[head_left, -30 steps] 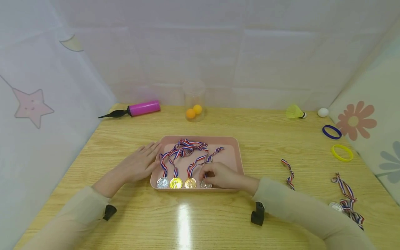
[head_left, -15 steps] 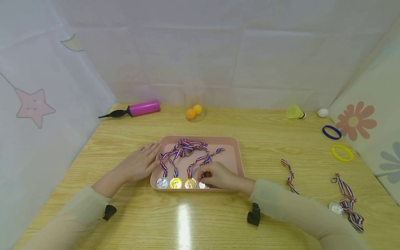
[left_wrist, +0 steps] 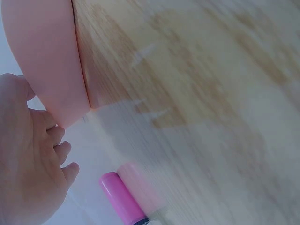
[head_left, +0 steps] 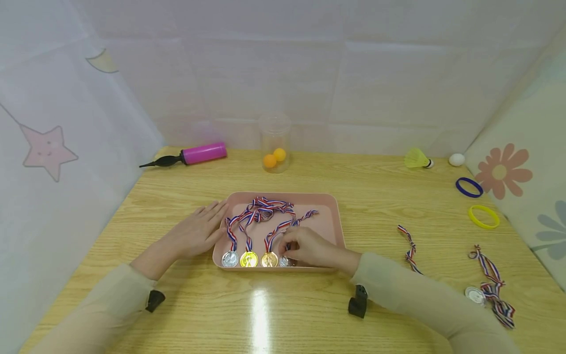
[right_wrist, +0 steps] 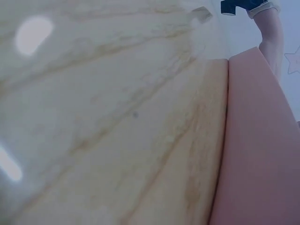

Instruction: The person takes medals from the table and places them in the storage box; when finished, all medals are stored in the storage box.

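Note:
In the head view a pink tray holds medals on striped red, white and blue ribbons. Along its near side, from the left, lie a silver medal, a gold medal and a bronze medal. Right of the bronze one, my right hand pinches another silver medal, its fingers covering part of it. My left hand rests at the tray's left rim with its fingers extended. The left wrist view shows these fingers against the tray's outer wall.
At the right lie a silver medal with bunched ribbon and a separate ribbon. Farther back are yellow and blue wristbands, a white ball, a shuttlecock, a clear jar with orange balls and a pink pump.
My right hand has shifted slightly left, bringing the silver medal closer to the bronze one. The left hand has stayed in place at the tray.

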{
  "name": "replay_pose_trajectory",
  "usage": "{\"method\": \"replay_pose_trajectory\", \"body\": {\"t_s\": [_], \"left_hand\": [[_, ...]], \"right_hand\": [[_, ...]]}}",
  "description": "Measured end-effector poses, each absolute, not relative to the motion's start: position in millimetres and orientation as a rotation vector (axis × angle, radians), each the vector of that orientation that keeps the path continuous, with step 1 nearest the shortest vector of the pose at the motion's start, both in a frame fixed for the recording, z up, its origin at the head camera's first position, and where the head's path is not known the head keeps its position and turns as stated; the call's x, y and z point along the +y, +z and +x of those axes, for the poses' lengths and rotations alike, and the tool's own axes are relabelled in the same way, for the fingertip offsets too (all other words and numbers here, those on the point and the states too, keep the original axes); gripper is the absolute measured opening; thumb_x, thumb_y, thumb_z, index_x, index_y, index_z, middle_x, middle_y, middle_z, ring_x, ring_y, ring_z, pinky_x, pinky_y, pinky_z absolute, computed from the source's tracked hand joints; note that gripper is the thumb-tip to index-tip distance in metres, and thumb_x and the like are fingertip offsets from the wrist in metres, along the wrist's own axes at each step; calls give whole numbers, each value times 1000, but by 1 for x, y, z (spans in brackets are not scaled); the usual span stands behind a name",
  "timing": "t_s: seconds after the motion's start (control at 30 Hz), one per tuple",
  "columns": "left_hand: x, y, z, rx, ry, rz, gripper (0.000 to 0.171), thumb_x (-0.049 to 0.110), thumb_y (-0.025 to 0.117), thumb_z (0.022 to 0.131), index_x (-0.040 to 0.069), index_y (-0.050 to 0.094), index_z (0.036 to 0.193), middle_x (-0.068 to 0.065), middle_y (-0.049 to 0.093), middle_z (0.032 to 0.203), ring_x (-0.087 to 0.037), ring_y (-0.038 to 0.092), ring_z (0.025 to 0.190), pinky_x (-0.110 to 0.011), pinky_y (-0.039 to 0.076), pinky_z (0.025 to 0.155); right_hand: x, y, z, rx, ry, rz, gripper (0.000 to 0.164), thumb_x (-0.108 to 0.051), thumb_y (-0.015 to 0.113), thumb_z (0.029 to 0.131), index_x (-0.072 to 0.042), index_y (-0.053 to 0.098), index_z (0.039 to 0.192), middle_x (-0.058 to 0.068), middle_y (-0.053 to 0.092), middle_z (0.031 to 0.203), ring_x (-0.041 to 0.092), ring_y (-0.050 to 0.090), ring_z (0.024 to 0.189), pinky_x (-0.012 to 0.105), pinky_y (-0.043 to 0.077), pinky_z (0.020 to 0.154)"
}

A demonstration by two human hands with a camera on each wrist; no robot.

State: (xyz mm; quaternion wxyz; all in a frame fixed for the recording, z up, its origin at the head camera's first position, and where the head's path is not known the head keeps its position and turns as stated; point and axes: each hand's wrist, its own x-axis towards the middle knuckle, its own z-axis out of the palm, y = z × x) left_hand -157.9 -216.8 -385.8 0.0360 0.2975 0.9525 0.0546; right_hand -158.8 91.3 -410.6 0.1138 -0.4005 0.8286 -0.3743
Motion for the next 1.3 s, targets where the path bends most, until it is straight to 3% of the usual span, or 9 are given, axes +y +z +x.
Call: {"method": "replay_pose_trajectory", "body": {"t_s": [0.23, 0.43, 0.57, 0.73, 0.97, 1.3], "left_hand": [[-218, -387, -158, 2924, 169, 912, 58, 33, 31, 101, -4, 19, 144, -17, 16, 150, -36, 14, 135, -50, 15, 108], [-218, -387, -159, 2921, 178, 916, 58, 32, 30, 101, -4, 18, 145, -17, 15, 150, -36, 14, 135, -49, 14, 108], [-218, -387, -159, 2917, 180, 913, 58, 32, 30, 101, -4, 18, 144, -17, 15, 150, -36, 14, 135, -49, 15, 108], [-218, -387, -159, 2924, 169, 922, 58, 31, 32, 101, -5, 20, 144, -17, 16, 150, -37, 15, 135, -49, 16, 108], [-216, -387, -159, 2920, 188, 920, 57, 30, 33, 100, -5, 20, 144, -18, 17, 150, -37, 15, 135, -50, 16, 107], [-217, -390, -161, 2918, 176, 927, 58, 29, 35, 100, -6, 21, 143, -20, 17, 149, -38, 15, 135, -50, 15, 108]], "right_hand": [[101, -388, -155, 2467, -1062, -1086, 17, 2, 62, 80, -12, 72, 82, -7, 63, 84, 6, 54, 75, 21, 47, 66], [122, -353, -161, 2380, -1140, -1098, 15, 2, 63, 83, 1, 69, 97, 9, 67, 94, 11, 60, 81, 24, 51, 72], [147, -329, -157, 2369, -1237, -994, 19, -5, 63, 87, -2, 66, 105, 6, 65, 97, 14, 59, 84, 31, 52, 73], [184, -314, -147, 2483, -1289, -871, 21, -12, 64, 87, -5, 66, 107, 3, 65, 96, 16, 60, 84, 29, 52, 72], [243, -316, -130, 2585, -1262, -687, 20, -16, 61, 90, -4, 64, 106, 6, 63, 101, 15, 59, 87, 28, 52, 72], [317, -352, -112, 2614, -1094, -517, 16, -20, 62, 89, -4, 60, 90, 6, 57, 72, 18, 52, 60, 30, 49, 50]]}}
